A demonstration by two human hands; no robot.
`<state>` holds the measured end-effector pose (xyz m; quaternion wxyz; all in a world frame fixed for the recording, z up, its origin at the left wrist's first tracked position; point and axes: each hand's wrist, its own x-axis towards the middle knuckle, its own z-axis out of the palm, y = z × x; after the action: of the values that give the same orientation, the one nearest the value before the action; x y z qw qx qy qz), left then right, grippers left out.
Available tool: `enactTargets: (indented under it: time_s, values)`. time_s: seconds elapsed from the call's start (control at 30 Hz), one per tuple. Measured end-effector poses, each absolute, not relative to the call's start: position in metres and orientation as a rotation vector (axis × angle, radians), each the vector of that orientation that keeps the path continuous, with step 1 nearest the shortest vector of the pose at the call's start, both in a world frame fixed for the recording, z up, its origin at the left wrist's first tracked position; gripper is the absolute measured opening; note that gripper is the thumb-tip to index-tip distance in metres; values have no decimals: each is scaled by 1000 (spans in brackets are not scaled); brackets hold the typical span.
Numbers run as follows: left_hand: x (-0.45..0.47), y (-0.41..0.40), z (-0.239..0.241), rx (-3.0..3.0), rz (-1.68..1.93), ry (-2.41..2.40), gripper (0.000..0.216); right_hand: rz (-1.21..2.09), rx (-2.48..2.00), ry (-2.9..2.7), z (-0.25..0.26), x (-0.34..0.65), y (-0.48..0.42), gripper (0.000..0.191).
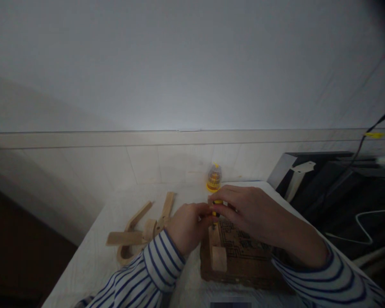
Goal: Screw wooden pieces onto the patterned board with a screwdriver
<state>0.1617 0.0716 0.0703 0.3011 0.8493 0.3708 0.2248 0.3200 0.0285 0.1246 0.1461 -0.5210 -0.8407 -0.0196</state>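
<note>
A: Location of the wooden strip (213, 236) relative to the grip?

B: Directly below the fingertips, along the left side of the dark carved board (244, 262). Long axis: pointing away from the wearer, with a pale block (219, 259) at the near end.

A: Orientation of the yellow-and-black screwdriver (217, 202)?

B: Close to upright, lower end toward the far end of the strip. Contact with the wood: cannot tell.

A: Hand nearer the strip?

B: The left hand (191, 224); the right hand (240, 207) higher, at the handle.

A: State of each grip?

B: Right: handle pinched between thumb and fingers. Left: fingertips drawn together near the lower shaft; anything pinched there, cannot tell.

A: Surroundings?

B: Left of the left hand, wooden parts (125, 238) on the white table (90, 252). Beyond the hands, 1 clear-domed container (214, 179) with yellow base.
</note>
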Motion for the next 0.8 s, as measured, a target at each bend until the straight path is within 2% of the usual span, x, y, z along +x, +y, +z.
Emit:
enactTargets:
  time_s: [0.4, 0.57, 0.8]
  values:
    - [166, 68, 69, 2273, 709, 1210, 15, -19, -1477, -2417, 126, 317, 27, 15]
    - [164, 69, 69, 2282, 702, 1189, 15, 30, -1382, -2431, 125, 318, 25, 25]
    - [164, 68, 73, 2264, 666, 1160, 16, 140, -1420, -2428, 127, 319, 25, 18]
